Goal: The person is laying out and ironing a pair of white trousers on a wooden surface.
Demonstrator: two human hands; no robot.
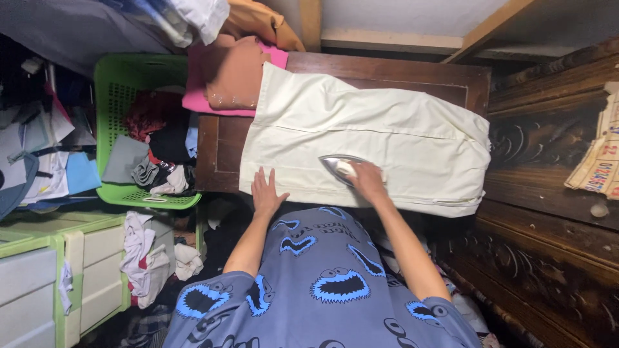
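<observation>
Nearest the camera: the person's blue printed shirt (322, 290) fills the lower middle and hides whatever lies under it; both forearms rise from it toward the table. Lower frame edge cuts off the shirt.

Left hand (266, 193): fingers spread apart and flat, palm down, pressing the near edge of the cloth (387, 129) at its left corner. It holds nothing.

Right hand (367, 180): fingers curled together, clamped on the handle of the iron (342, 166). The handle is mostly hidden under the hand; only the shiny pointed soleplate rim and a pale patch show. No cord can be made out.

Iron sits on the cloth, near its front edge, tip pointing left, just right of the left hand and apart from it.

Cloth: pale cream, spread across the dark wooden table (216, 148), covering most of the top; a seam runs along its length. The right end hangs folded at the table edge.

Farther: a brown garment on a pink one (232, 77) touches the cloth's far left corner. Left of the table, a green basket (109, 77) holds mixed clothes. Carved dark wood (548, 129) stands at right. Upper left items are cut off and unclear.
</observation>
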